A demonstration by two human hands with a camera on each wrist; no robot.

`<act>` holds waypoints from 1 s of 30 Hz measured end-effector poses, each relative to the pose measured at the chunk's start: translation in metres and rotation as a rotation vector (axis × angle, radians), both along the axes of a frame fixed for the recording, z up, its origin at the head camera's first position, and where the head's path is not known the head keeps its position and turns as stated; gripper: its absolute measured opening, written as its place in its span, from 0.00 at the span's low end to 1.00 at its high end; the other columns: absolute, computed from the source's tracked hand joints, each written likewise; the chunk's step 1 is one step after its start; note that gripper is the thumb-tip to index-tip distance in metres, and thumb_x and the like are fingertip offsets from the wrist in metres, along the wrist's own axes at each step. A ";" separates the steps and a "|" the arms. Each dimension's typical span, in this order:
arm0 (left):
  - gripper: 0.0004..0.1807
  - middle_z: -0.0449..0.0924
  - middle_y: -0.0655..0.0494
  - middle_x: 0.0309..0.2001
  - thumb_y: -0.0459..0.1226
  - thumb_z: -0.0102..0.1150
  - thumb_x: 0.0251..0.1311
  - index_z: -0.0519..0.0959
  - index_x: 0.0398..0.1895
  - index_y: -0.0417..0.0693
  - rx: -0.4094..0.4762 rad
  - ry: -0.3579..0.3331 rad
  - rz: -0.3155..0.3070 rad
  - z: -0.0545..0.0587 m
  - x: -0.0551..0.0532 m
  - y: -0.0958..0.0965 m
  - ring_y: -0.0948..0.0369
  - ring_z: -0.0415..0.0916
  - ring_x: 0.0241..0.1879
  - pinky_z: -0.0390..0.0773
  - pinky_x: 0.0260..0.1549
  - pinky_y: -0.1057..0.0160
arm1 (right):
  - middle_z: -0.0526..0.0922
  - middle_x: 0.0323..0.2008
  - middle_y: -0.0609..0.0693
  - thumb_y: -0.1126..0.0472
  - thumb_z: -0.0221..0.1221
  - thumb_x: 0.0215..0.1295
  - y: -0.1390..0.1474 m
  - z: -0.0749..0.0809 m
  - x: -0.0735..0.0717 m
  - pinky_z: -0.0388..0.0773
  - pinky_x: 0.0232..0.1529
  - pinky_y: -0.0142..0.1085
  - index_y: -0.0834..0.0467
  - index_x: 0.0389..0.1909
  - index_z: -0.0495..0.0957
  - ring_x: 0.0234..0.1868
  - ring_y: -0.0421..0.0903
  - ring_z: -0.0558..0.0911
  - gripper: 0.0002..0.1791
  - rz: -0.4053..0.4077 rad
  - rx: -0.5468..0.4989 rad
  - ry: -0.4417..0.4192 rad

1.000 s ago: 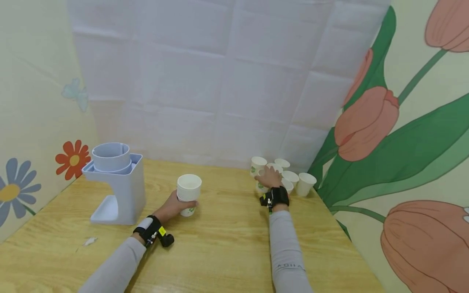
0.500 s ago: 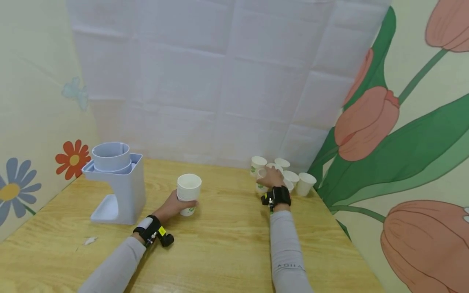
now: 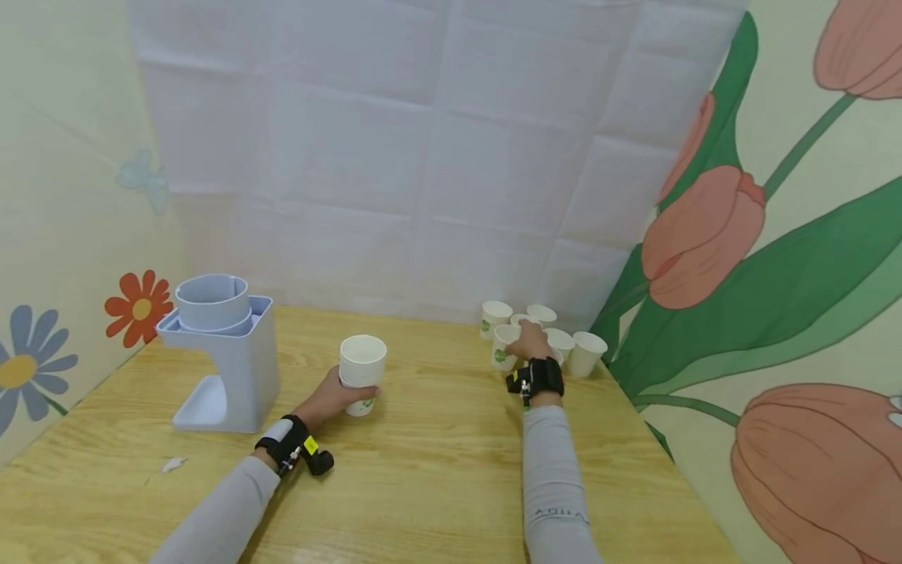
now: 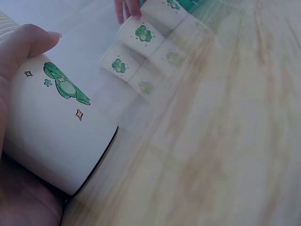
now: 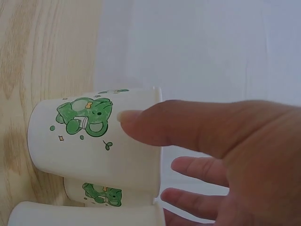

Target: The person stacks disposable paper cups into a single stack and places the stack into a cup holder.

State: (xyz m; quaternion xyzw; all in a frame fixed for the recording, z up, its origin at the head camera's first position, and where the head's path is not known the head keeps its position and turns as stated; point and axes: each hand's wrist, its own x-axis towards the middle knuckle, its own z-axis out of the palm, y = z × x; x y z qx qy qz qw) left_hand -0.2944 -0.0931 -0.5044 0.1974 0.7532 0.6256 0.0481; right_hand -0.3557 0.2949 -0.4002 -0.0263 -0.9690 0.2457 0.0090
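My left hand [image 3: 330, 398] grips a stack of white paper cups [image 3: 362, 362] around its lower part. In the left wrist view, a green bear print shows on the outer paper cup [image 4: 51, 127] below my thumb [image 4: 35, 40]. My right hand [image 3: 532, 341] is over a cluster of loose paper cups at the back right. In the right wrist view, its thumb [image 5: 146, 127] lies along the side of one paper cup [image 5: 51, 153] near the rim. The other fingers [image 5: 200, 169] extend loosely just beyond the rims, not wrapped around that cup.
A pale blue stand [image 3: 254, 376] with a round holder on top is at the left. More upright paper cups [image 3: 586, 356] are around my right hand, close to the wall. A small white scrap [image 3: 173, 464] lies on the wooden table [image 3: 423, 478].
My right hand has shifted slightly right among the cups, uncovering more of the front left cup. My left hand and its stack stay in place.
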 end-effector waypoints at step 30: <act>0.37 0.75 0.39 0.61 0.37 0.69 0.62 0.64 0.70 0.39 -0.004 0.004 0.018 0.001 0.002 0.001 0.46 0.72 0.62 0.70 0.64 0.41 | 0.65 0.71 0.69 0.62 0.67 0.60 0.001 -0.002 0.000 0.63 0.69 0.63 0.68 0.73 0.62 0.71 0.72 0.61 0.42 -0.009 -0.028 -0.003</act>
